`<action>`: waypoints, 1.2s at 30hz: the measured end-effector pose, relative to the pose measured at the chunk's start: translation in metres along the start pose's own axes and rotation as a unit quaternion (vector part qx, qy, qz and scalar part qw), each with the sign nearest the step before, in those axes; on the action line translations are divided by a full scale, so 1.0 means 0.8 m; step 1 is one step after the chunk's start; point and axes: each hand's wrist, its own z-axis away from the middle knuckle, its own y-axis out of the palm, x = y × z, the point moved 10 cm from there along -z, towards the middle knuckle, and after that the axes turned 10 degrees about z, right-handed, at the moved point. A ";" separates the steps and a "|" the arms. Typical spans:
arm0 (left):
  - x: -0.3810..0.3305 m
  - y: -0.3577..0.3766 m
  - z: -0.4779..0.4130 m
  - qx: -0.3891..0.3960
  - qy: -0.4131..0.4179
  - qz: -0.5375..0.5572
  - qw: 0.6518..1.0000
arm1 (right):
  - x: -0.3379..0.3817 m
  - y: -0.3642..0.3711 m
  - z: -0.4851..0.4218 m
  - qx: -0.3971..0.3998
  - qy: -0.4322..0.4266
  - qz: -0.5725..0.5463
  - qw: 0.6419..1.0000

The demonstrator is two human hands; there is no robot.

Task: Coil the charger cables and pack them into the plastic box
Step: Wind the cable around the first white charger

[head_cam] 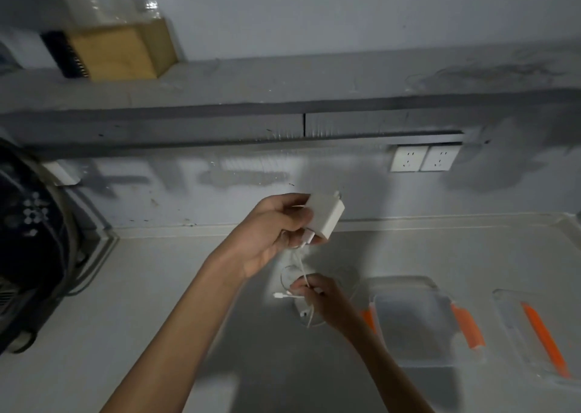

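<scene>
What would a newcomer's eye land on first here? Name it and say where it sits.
First, the white charger block, held up mid-frame in the left hand, bright against the dim grey wall. Just below it, the right hand pinches loops of the thin white cable that hangs from the block. After that, the orange clips of the clear plastic box on the counter to the right, with its lid lying beside it.

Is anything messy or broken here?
Nothing looks broken. The wall under the shelf has dark blotchy patches, like stains or worn paint. The lid lies off the plastic box, beside it. The left hand holds the charger and the right hand holds its cable.
</scene>
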 end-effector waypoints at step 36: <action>-0.036 0.355 0.205 0.096 0.150 -0.021 0.984 | -0.332 -0.251 0.150 -0.103 0.289 -0.130 0.943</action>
